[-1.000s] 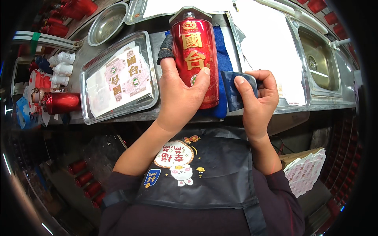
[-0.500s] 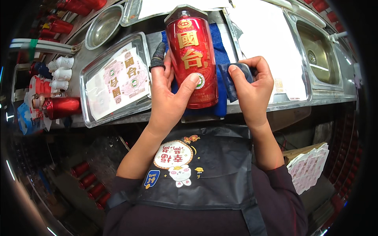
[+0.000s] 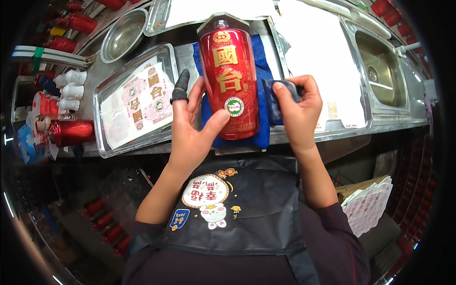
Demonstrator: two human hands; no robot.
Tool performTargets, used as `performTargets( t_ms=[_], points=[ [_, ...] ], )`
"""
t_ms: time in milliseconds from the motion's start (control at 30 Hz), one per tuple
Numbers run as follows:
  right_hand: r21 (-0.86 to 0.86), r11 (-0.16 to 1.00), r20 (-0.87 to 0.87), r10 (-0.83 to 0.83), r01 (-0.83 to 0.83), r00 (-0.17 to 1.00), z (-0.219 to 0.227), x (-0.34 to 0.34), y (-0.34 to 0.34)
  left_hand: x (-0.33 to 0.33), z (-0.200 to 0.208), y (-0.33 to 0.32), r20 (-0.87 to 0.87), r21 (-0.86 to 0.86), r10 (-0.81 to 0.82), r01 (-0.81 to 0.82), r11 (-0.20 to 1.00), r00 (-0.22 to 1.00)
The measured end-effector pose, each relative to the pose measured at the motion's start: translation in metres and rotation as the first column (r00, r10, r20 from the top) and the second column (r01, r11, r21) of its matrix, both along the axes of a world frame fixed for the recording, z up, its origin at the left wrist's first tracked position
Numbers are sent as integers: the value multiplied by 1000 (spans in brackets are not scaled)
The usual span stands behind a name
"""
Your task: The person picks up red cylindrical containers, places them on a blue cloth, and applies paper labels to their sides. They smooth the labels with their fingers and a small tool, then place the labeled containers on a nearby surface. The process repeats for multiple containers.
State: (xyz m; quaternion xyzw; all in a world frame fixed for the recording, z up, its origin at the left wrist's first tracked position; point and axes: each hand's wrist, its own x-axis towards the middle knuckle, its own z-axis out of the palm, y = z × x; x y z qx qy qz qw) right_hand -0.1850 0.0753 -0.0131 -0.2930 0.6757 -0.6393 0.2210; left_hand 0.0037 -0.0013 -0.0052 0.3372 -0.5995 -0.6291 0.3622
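A glossy red bottle [image 3: 232, 61] with gold characters and a round green-and-white sticker [image 3: 234, 107] lies on a blue cloth [image 3: 261, 50], its neck pointing away from me. My left hand [image 3: 190, 118] is open at its left side, fingers spread and the thumb tip by the sticker. One finger, raised off the glass, wears a black finger cot [image 3: 180, 87]. At the bottle's right side, my right hand [image 3: 300, 102] pinches a dark blue flat scraper [image 3: 275, 104] between thumb and fingers. Its lower edge hangs beside the bottle; whether it touches the glass I cannot tell.
On the left, a metal tray [image 3: 172, 52] holds printed decal sheets [image 3: 142, 97]. Behind it stands a metal bowl [image 3: 124, 35]. White bottles [image 3: 72, 90] and a red bottle [image 3: 71, 132] crowd the far left. White sheets [image 3: 327, 61] and a sink [image 3: 380, 71] are on the right.
My left hand has loosened from the bottle and drawn slightly left, its thumb sliding off the sticker. The scraper in my right hand has shifted slightly left and turned.
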Motion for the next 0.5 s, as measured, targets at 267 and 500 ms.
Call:
performTargets(
  t_ms=[267,500],
  points=[
    [-83,996,-20,-16,14,1000,-1,-4,3,22,-7,-4,437,-231,-175,298,926,882],
    [-126,992,-444,-41,-18,895,16,37,22,6,5,12,460,-626,136,212,751,878]
  ],
)
